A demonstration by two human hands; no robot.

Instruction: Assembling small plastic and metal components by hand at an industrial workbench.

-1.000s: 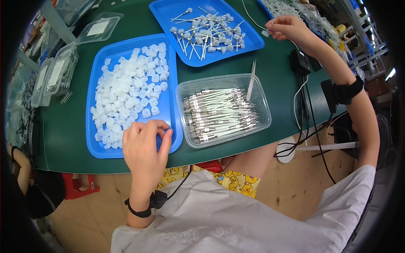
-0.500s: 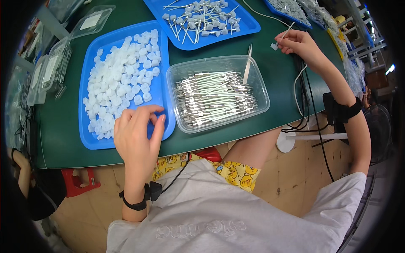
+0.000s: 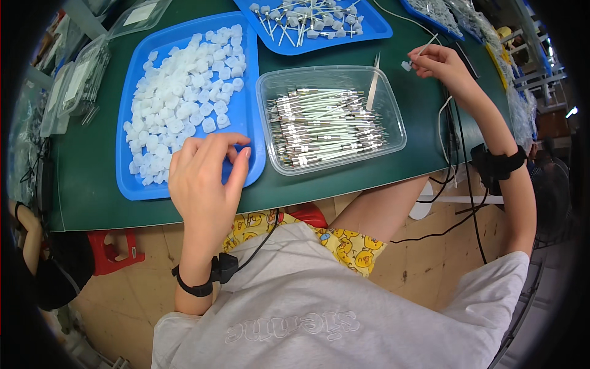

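Observation:
My right hand (image 3: 437, 63), raised at the far right of the table, pinches a thin pale rod (image 3: 426, 45). A small translucent white cap (image 3: 406, 66) sits at the rod's lower end, beside my fingertips. My left hand (image 3: 206, 175) hovers over the near right part of a blue tray (image 3: 244, 114) heaped with similar caps (image 3: 178, 101). Its thumb and index finger are bent with a small gap between them, and nothing shows there. Between my hands stands a clear plastic box (image 3: 335, 166) full of pale rods with metal ends (image 3: 322, 120).
Tweezers (image 3: 373, 86) lean on the box's right side. Another blue tray (image 3: 369, 31) behind it holds capped rods (image 3: 310, 18). Lidded clear boxes (image 3: 80, 83) lie at the left. Cables (image 3: 455, 132) run over the table's right part. A red stool (image 3: 114, 252) stands below.
The whole view has shifted, so the trays and box appear higher and further right. Both hands keep nearly the same pose, the right still pinching the capped rod.

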